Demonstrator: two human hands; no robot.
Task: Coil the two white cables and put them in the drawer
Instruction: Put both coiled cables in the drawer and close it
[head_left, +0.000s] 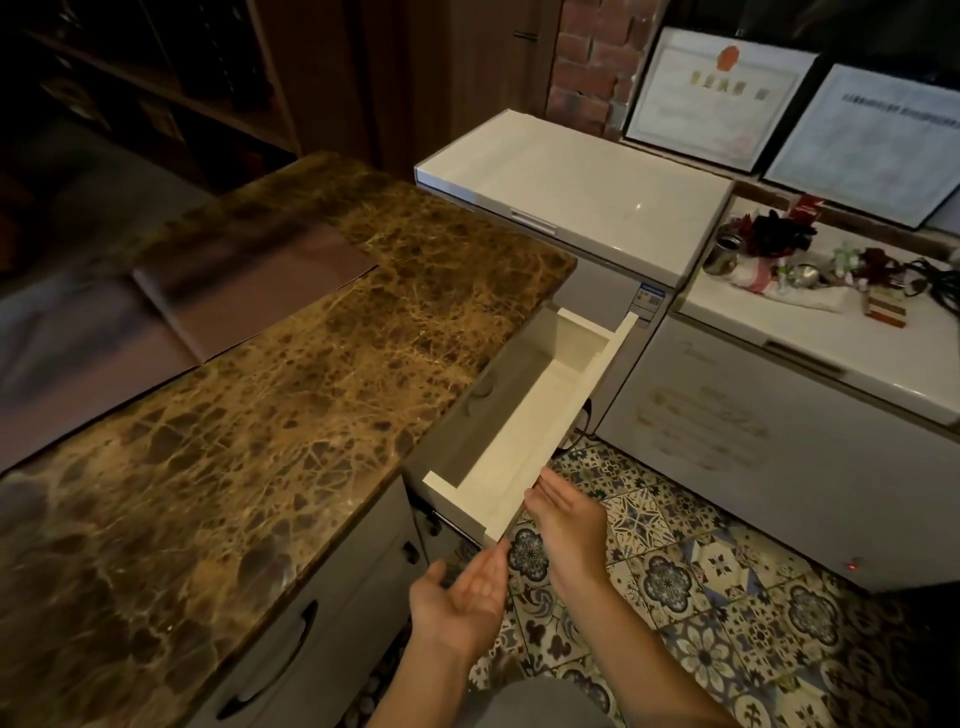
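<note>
Both bare hands are held out in front of the pulled-out drawer, below the right end of the marbled surface; the left hand lies palm up, fingers loosely spread, its grip open and holding nothing, its fingertips just under the drawer's near corner; the right hand is turned on edge with the palm facing left, fingers extended toward the drawer's near right rim, grip likewise open. The drawer is white inside, long and narrow, slid well out over the patterned tile floor; its visible interior shows bare white bottom and walls. I can see neither of the 2 white cables, in either grip, on the surface or in the drawer's visible part.
</note>
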